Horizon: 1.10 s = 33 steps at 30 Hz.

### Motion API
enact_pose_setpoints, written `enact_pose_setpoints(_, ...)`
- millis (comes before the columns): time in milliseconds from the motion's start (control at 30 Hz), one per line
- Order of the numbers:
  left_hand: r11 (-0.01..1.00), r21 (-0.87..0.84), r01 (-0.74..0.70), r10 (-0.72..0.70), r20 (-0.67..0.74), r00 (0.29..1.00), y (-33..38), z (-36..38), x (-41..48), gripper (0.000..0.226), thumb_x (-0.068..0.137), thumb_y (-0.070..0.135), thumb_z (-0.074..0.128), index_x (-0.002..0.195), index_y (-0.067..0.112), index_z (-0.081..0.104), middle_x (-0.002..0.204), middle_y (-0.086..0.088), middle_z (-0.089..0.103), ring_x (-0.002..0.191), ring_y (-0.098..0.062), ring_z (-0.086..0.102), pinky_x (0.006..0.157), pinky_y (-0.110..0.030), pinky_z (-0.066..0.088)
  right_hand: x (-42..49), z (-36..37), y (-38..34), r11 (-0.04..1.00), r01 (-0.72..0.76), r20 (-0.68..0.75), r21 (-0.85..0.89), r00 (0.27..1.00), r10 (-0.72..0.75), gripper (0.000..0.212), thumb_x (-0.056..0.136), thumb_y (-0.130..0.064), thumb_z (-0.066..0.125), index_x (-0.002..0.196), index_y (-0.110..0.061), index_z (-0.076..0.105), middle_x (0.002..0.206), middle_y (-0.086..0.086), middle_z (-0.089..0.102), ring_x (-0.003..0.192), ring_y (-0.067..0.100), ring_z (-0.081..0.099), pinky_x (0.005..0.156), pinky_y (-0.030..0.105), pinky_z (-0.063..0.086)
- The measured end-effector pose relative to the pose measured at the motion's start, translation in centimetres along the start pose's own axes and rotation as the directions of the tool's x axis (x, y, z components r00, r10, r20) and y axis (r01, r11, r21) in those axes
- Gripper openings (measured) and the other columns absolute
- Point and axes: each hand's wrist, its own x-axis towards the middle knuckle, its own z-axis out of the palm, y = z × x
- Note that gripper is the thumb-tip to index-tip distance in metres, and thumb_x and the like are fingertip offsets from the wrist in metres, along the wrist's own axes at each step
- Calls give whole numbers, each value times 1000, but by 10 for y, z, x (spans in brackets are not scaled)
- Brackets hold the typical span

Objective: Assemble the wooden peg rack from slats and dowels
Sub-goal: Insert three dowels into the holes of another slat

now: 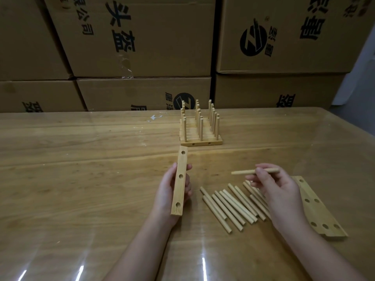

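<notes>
One slat (179, 182), one dowel (242, 172) held; perhaps fourteen loose.

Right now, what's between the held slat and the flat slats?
Loose dowels on the table, with the right hand over them; head view.

1. We see the left hand (169, 192) near 6 o'clock of the view: bare, with slender fingers and a bare wrist.
2. We see the left forearm (146, 246) toward 7 o'clock, uncovered all the way to the bottom edge.
3. We see the right hand (278, 191) toward 4 o'clock, bare like the other.
4. We see the right forearm (314, 250) toward 5 o'clock, equally uncovered down to the frame edge.
</notes>
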Motion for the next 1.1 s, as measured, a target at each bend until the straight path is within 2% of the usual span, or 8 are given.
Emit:
enact_pose_setpoints(133,999,32,-6,7,-10,1000,-1,0,0,36,90,42,52,92,14,75,58,2,48,49,-9,47,46,-21,44,1,-1,2,988,-87,50,125,995,81,15,73,-29,66,86,-23,72,77,5,69,80,24,68,64,22,54)
enact_pose_setpoints(267,997,77,5,-3,-27,1000,-1,1,0,38,84,46,55,96,16,76,63,2,53,54,-9,51,51,-23,48,0,1,2,983,-136,112,123,986,123,21,72,-27,67,91,-21,72,87,12,71,83,25,69,64,22,54)
enact_pose_setpoints(400,997,74,13,-11,-31,999,0,3,-1,39,83,46,54,93,17,76,62,2,52,52,-8,51,49,-22,47,-1,4,3,981,-176,141,85,976,163,26,71,-24,66,95,-18,70,93,11,72,83,23,69,64,20,54)
enact_pose_setpoints(500,996,84,9,-6,-35,999,0,5,-2,39,84,45,53,93,16,76,61,1,51,50,-8,49,48,-22,46,0,6,3,974,-205,142,101,972,190,33,68,-21,67,100,-10,63,92,12,72,80,22,69,62,20,54)
enact_pose_setpoints(633,996,93,7,-3,-38,999,1,7,-3,39,83,45,53,94,14,74,60,0,49,50,-9,47,48,-22,45,1,4,4,965,-234,131,115,967,219,35,66,-20,69,99,-10,62,85,10,71,74,19,68,63,21,55)
enact_pose_setpoints(800,995,100,11,-6,-46,999,1,7,-3,40,83,45,53,96,13,74,61,0,49,50,-9,47,48,-22,45,1,1,5,961,-244,144,132,964,225,21,63,-25,71,84,-22,72,75,0,67,70,14,63,69,27,53)
enact_pose_setpoints(967,992,125,-1,5,-35,999,1,8,-4,39,83,45,54,94,15,75,61,1,49,51,-8,47,50,-22,45,1,0,5,967,-231,146,108,966,214,22,67,-28,69,88,-22,72,73,-3,62,69,11,59,70,27,49)
enact_pose_setpoints(1100,991,132,-2,5,-20,1000,1,8,-6,40,82,45,53,96,13,73,63,-1,53,51,-10,50,50,-22,46,1,1,6,974,-219,151,57,966,209,21,67,-24,67,87,-19,69,78,4,69,73,18,66,70,28,52)
